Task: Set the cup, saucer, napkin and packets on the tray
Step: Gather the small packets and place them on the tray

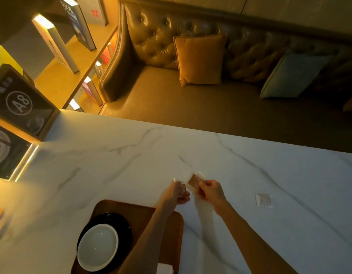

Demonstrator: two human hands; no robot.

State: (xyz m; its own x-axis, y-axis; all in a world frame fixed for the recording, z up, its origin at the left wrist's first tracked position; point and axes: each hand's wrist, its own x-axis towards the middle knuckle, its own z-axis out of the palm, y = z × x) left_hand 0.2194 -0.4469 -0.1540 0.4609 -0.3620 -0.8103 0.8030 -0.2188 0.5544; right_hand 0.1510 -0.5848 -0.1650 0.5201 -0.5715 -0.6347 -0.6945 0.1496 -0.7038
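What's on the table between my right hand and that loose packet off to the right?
Nothing: the head view shows only bare marble between the right hand and the loose packet.

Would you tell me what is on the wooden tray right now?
On the wooden tray sit a black saucer bearing a white cup. The left forearm covers its right part; something white peeks out below.

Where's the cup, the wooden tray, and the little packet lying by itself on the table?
cup [98, 247], head view, its white inside.
wooden tray [137, 211], head view, bare top part.
lone packet [264, 200], head view, its middle.
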